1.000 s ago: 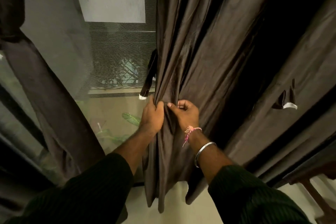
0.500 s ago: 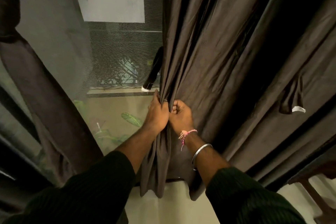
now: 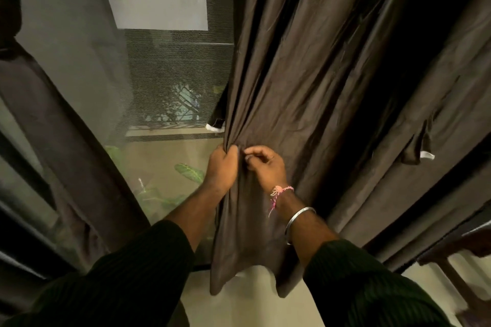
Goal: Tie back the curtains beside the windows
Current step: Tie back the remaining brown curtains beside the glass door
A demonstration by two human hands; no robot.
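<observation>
the fingers [image 3: 228, 152] of the left hand [image 3: 221, 167] are curled tight round a gathered bunch of the dark brown curtain [image 3: 300, 82], just left of the frame's centre, with the knuckles facing the camera. the right hand [image 3: 265, 167] sits right beside it, touching or nearly touching, its fingers bent inward and its forefinger and thumb closed on a small fold of the same cloth at the point where the pleats come together. the exact contact under the fingertips is hard to make out.

the curtain fills the centre and right of the frame, falling in long folds from the top edge; below the hands its loose lower end hangs down to the lower middle, against a pale floor [image 3: 247, 308]. a short dark tie strap with a white tip [image 3: 215, 125] pokes out from behind the curtain's left edge, just above the left hand. a second strap with a white tip [image 3: 422, 152] hangs on the folds at the right of the frame.

the right wrist wears a pink thread band [image 3: 279, 194] and a silver bangle [image 3: 299, 220]. both arms come up from the bottom edge in dark ribbed sleeves [image 3: 372, 287].

at the left side another dark curtain [image 3: 47, 119] hangs slanted. between the two curtains, upper left to centre, is the window with a mesh screen [image 3: 172, 66], green leaves [image 3: 188, 171] showing behind its lower part.
</observation>
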